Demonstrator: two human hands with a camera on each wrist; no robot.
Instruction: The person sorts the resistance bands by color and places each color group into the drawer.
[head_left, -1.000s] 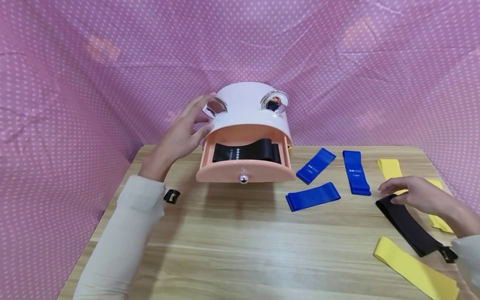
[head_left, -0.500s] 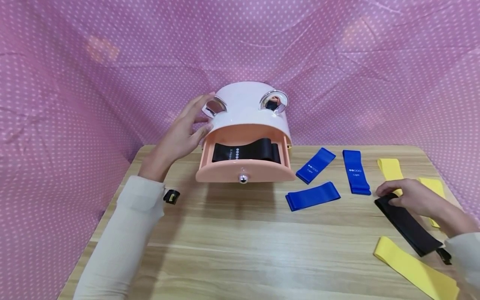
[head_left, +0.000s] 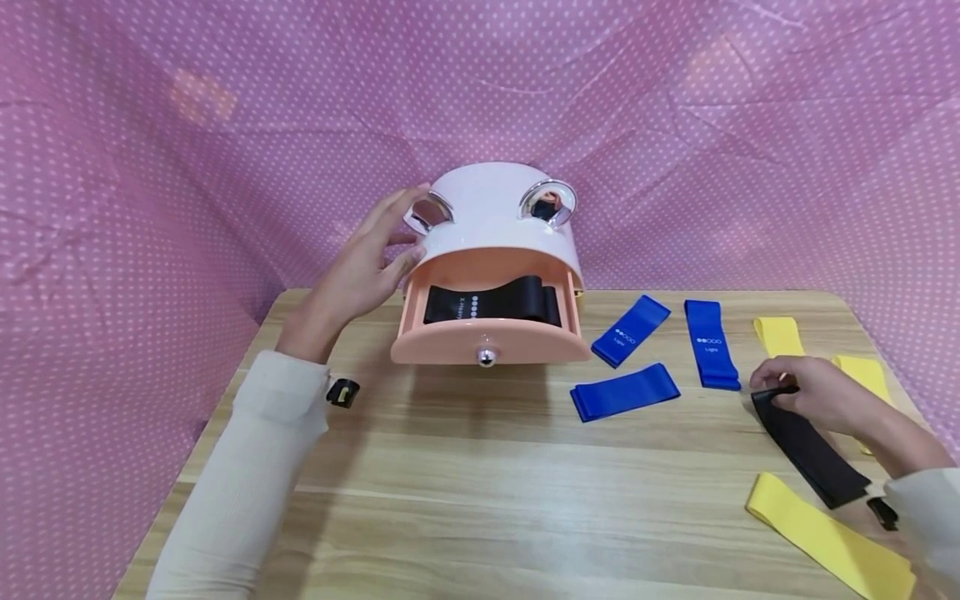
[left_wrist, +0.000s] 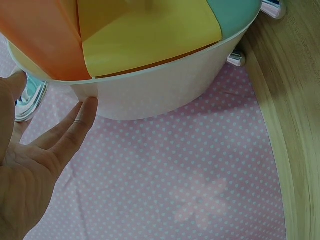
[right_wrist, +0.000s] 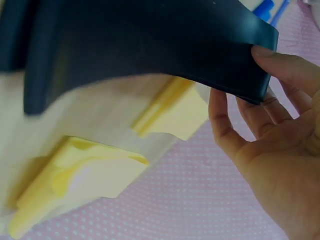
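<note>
My right hand (head_left: 828, 396) pinches the far end of a folded black resistance band (head_left: 806, 450) between thumb and fingers. Up close, the right wrist view has the thumb on one face of the black band (right_wrist: 150, 40) and the fingers behind it. At the back of the table, my left hand (head_left: 367, 267) touches the side of a white rounded box (head_left: 491, 204) with extended fingers; the left wrist view has two fingertips against its white wall (left_wrist: 150, 92). The box's peach drawer (head_left: 442, 346) is pulled out, with black bands (head_left: 495, 302) lying inside.
Three blue bands, one being the nearest blue band (head_left: 626, 392), lie right of the drawer. Yellow bands lie at the right, among them a long yellow band (head_left: 828, 533) near the front. A pink dotted cloth (head_left: 300, 108) surrounds the wooden table (head_left: 465, 500).
The fingers of my right hand have closed on the end of the black band. That hand and the band have shifted slightly left. My left hand and the drawer have stayed put.
</note>
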